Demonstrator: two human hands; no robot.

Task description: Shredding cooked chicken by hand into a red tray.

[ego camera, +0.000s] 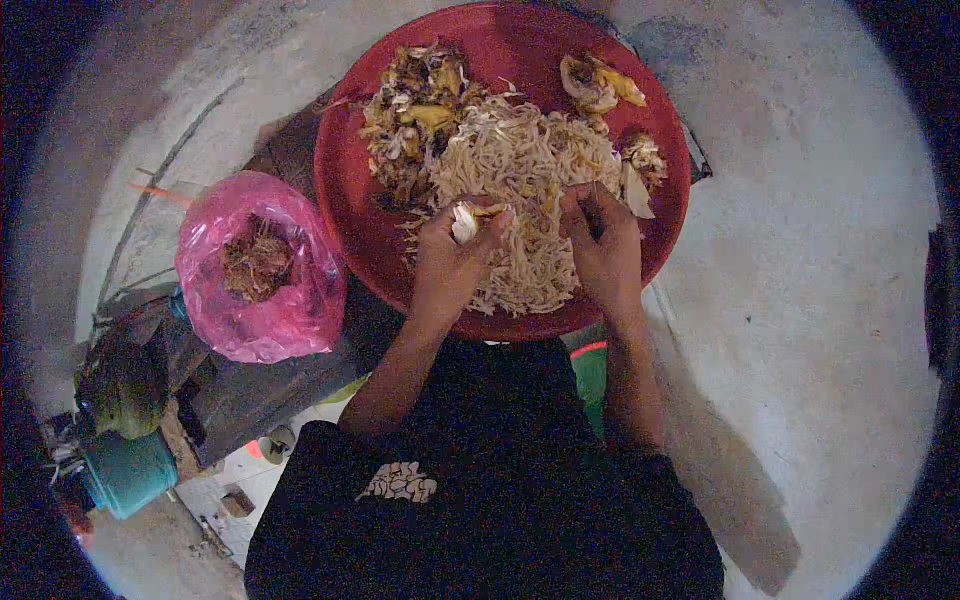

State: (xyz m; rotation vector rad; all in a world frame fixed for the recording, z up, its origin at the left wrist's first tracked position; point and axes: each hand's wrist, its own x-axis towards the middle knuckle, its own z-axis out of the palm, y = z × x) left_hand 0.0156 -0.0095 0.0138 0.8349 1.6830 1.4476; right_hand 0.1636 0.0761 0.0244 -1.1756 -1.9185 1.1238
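Note:
A round red tray [495,30] lies before me with a large heap of pale shredded strips [525,165], perhaps shredded meat. My left hand [461,255] grips a small whitish piece of food [465,223] over the heap's lower left. My right hand [604,240] is over the heap's right side, fingertips pinched together; whether something small is between them I cannot tell. At the tray's upper left sits a pile of darker brown and yellow scraps [420,112]. Pale and yellow pieces [600,81] lie at the upper right, and a small shredded clump [645,161] is right of my right hand.
Left of the tray stands an opened pink plastic bag [307,307] with a brown fibrous clump [257,262] inside. A teal plastic container [131,472] is at the lower left, below a dark green object [124,390]. Concrete floor [787,262] extends to the right.

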